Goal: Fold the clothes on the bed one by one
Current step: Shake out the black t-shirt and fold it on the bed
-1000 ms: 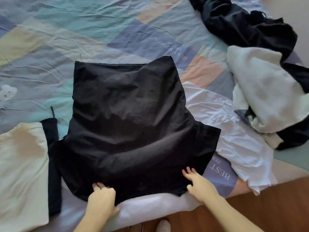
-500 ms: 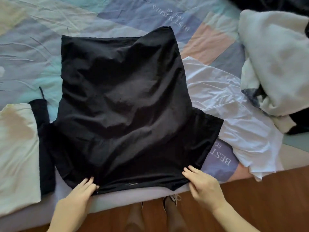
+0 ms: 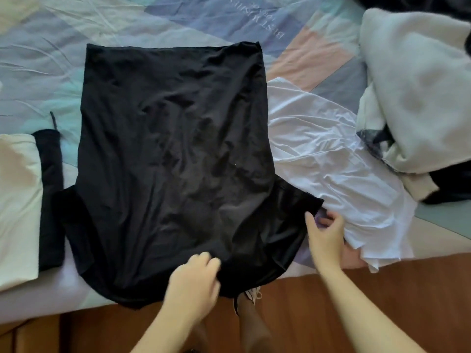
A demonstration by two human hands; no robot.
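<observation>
One black shirt [image 3: 175, 159] lies lengthwise, neck nearest; left hand [image 3: 193, 284] grips it, right hand [image 3: 326, 235] open.

Both forearms are showing bare, no sleeves reaching into view. Left hand [image 3: 193, 284] and right hand [image 3: 326, 235] are wearing no rings, no watch, no bracelet. Nails are looking short and unpainted, though motion blur is softening the fingers. Below the left hand, two feet are showing on the floor: dark stockings or socks, and a light-coloured shoe [image 3: 251, 294] with pale laces.
</observation>
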